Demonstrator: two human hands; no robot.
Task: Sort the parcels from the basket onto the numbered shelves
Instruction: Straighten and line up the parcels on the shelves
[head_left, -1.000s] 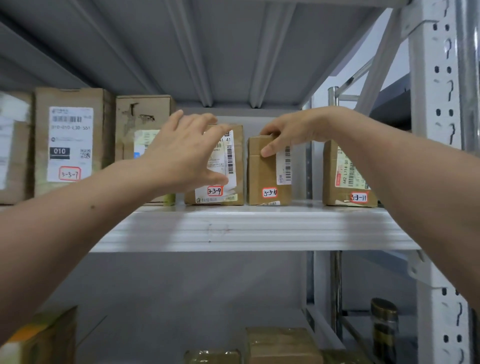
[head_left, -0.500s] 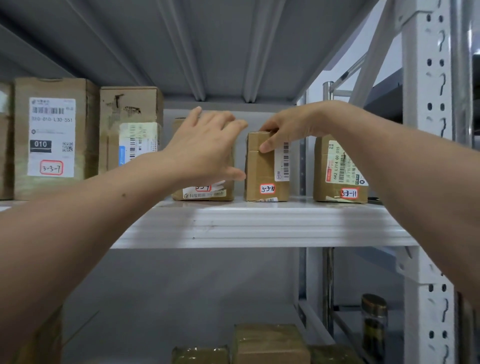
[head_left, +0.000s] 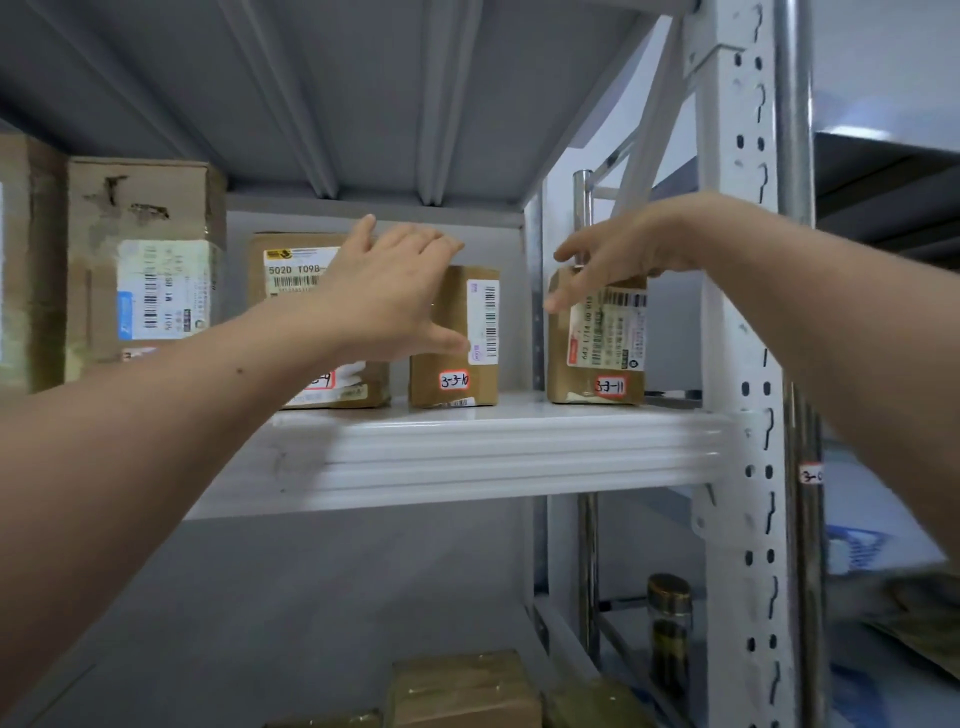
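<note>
parcel 3-3-10 (head_left: 462, 306): upright on the white shelf (head_left: 467, 452), between parcel 3-3-9 (head_left: 291, 270) and parcel 3-3-11 (head_left: 597, 358) | left hand (head_left: 395, 291): released, fingers straight over its top, thumb across its front | right hand (head_left: 613, 265): released, fingers loose at the top corner of parcel 3-3-11, contact unclear | far left: taller torn box (head_left: 145, 218) | below: dark jar (head_left: 669, 623)
</note>
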